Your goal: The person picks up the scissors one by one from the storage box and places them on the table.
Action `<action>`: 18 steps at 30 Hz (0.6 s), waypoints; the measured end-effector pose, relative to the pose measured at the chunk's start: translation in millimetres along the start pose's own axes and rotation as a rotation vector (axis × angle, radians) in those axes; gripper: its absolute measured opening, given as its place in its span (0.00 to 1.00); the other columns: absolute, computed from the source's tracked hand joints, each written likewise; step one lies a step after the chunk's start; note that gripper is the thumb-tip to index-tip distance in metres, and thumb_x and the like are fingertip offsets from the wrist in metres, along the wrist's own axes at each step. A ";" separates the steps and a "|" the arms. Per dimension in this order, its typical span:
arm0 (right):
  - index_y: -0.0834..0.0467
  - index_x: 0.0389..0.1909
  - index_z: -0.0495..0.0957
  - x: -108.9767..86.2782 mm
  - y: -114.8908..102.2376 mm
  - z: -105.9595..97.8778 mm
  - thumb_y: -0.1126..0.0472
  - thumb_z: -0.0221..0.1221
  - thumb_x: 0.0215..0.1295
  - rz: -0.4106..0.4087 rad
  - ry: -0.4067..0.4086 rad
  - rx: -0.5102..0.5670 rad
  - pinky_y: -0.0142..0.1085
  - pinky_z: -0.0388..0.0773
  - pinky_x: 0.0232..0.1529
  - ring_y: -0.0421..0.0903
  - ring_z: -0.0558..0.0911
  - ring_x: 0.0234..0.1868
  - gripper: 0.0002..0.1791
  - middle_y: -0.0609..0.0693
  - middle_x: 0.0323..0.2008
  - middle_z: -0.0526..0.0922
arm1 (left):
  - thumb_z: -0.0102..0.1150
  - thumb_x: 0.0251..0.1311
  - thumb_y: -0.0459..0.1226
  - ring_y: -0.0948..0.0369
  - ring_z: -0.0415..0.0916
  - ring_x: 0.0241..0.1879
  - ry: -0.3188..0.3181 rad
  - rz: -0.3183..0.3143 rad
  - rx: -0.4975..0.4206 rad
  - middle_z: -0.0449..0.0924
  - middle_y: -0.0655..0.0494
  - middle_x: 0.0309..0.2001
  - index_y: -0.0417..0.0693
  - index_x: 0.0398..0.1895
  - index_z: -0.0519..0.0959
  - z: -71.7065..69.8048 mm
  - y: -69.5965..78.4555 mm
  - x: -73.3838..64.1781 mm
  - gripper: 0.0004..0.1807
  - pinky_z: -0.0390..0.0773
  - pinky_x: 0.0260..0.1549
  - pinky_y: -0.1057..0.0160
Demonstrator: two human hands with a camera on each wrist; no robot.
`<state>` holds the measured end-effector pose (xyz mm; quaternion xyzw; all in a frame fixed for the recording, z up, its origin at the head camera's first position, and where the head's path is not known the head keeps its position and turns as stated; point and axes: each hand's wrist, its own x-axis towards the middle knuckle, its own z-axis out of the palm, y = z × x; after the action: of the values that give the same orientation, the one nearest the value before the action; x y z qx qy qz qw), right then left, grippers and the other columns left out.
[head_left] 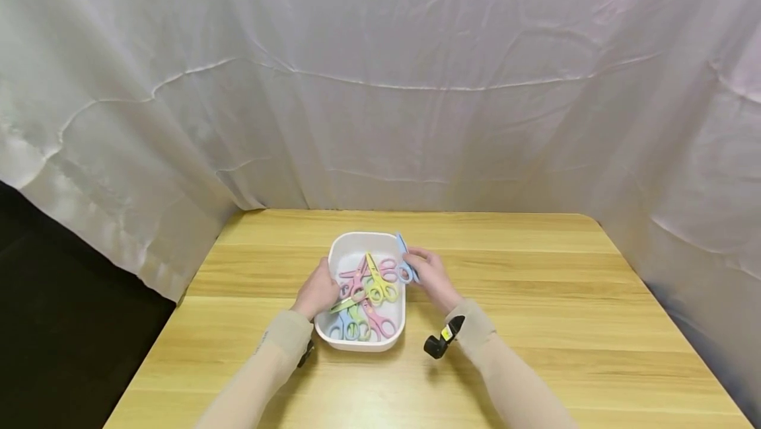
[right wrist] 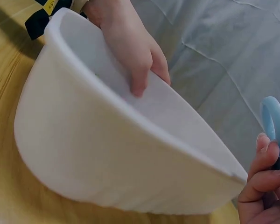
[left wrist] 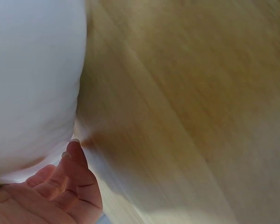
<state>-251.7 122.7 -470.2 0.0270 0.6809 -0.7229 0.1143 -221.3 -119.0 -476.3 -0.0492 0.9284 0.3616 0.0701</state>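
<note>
1. White tub (head_left: 361,346), standing on the wooden tabletop (head_left: 565,310) and containing several children's scissors.
2. Left hand (head_left: 317,290), clamped on the tub's left wall; the right wrist view shows the thumb inside the rim.
3. Right hand (head_left: 433,277), its thumb and fingers pinched together on a pair of light-blue scissors (head_left: 401,244). These scissors lie at the tub's right rim in the head view; whether they touch it cannot be told.
4. Contents: yellow scissors (head_left: 378,279) overlie pink ones; a second blue pair (head_left: 344,320) lies near the front, beside green scissors (head_left: 357,318).
5. Pale curtain (head_left: 416,138), hanging behind the tabletop.
</note>
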 end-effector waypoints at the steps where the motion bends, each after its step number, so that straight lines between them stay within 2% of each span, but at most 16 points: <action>1: 0.73 0.65 0.69 -0.4 1.4 -2.3 0.60 0.54 0.74 0.001 0.004 0.010 0.24 0.79 0.30 0.36 0.79 0.29 0.25 0.49 0.32 0.82 | 0.46 0.61 0.28 0.43 0.77 0.57 0.000 0.001 0.002 0.72 0.31 0.64 0.32 0.74 0.55 0.2 -0.3 -0.1 0.35 0.80 0.59 0.42; 9: 0.73 0.65 0.68 -0.7 12.4 -22.4 0.61 0.53 0.74 0.015 0.054 0.033 0.25 0.77 0.28 0.36 0.78 0.26 0.25 0.46 0.28 0.80 | 0.46 0.62 0.28 0.42 0.76 0.58 -0.003 -0.004 -0.001 0.69 0.30 0.67 0.33 0.76 0.52 0.6 -1.3 -0.5 0.37 0.79 0.60 0.41; 18: 0.71 0.63 0.72 -0.4 24.9 -44.8 0.60 0.55 0.73 0.042 0.119 -0.059 0.26 0.78 0.28 0.36 0.79 0.26 0.24 0.46 0.28 0.82 | 0.48 0.62 0.28 0.47 0.79 0.49 -0.017 -0.020 -0.041 0.72 0.34 0.63 0.35 0.76 0.53 2.2 -1.7 -0.6 0.37 0.86 0.47 0.47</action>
<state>-251.4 166.0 -497.7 0.0812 0.7067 -0.6972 0.0895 -220.2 -118.7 -479.0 -0.0569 0.9196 0.3803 0.0806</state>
